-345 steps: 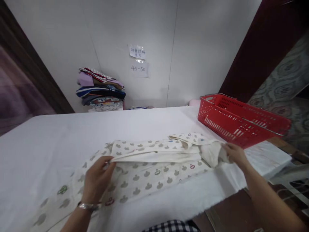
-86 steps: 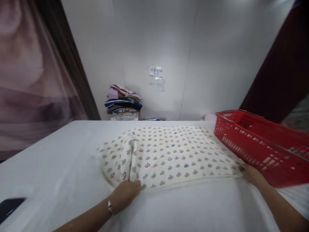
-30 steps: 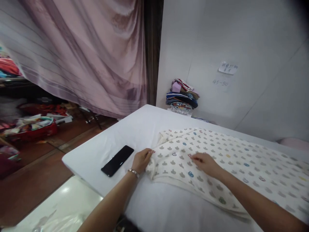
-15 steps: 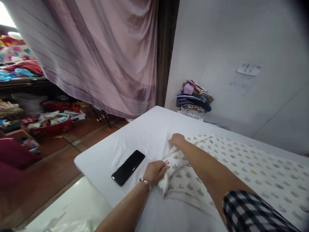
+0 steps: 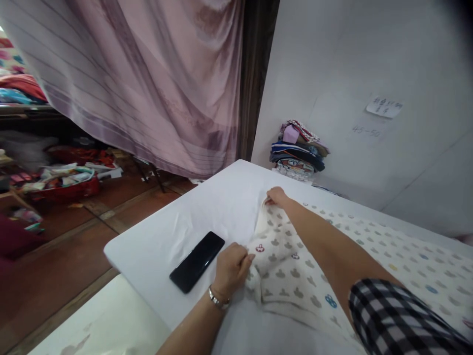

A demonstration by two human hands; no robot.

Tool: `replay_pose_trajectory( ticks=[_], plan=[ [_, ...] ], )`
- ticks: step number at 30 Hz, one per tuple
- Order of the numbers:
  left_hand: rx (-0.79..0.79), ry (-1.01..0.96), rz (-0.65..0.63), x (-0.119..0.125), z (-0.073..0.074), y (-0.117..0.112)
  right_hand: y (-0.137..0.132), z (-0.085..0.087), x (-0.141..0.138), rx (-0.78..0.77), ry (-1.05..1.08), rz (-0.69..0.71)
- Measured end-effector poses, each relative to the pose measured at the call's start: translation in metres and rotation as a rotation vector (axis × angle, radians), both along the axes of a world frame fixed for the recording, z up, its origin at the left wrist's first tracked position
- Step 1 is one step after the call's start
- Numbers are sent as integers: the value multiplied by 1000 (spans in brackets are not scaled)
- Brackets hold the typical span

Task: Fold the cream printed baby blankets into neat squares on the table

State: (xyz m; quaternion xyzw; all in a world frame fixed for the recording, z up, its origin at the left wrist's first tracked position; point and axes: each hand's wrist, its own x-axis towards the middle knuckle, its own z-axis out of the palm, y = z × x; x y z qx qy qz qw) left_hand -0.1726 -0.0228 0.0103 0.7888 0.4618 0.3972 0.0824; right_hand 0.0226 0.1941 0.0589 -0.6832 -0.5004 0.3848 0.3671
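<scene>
A cream cloth (image 5: 369, 256) printed with small grey and coloured shapes lies spread on a white table (image 5: 177, 231). My left hand (image 5: 231, 268), with a bracelet at the wrist, is closed on the cloth's near left corner. My right hand (image 5: 275, 196) reaches across and pinches the far left corner, lifting the edge a little. My right arm in a checked sleeve (image 5: 391, 315) crosses over the cloth.
A black phone (image 5: 197, 261) lies on the table just left of my left hand. A stack of folded clothes (image 5: 297, 150) stands by the white wall at the table's far end. A pink curtain (image 5: 148, 84) hangs at the left, with cluttered goods on the floor beyond.
My right hand has moved farther along the cloth's left edge towards the wall. My left hand keeps its hold on the near corner. The left edge is now pulled straighter.
</scene>
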Motion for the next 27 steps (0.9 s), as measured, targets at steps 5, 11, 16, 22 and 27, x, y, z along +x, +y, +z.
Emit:
replay_pose_trajectory(
  ticks=[5, 11, 16, 22, 27],
  plan=[
    [43, -66, 211, -14, 8, 12, 39, 24, -3, 59, 213, -139],
    [-100, -120, 290, -13, 8, 13, 60, 5, -8, 119, 349, -242],
    [-250, -111, 338, -10, 5, 13, 69, -23, -8, 84, 346, -187],
    [-275, -106, 301, -11, -3, 15, 50, -55, -10, 80, 215, 5],
    [-248, -139, 305, -11, -9, 18, 7, -56, 7, 155, 5, 207]
  ],
)
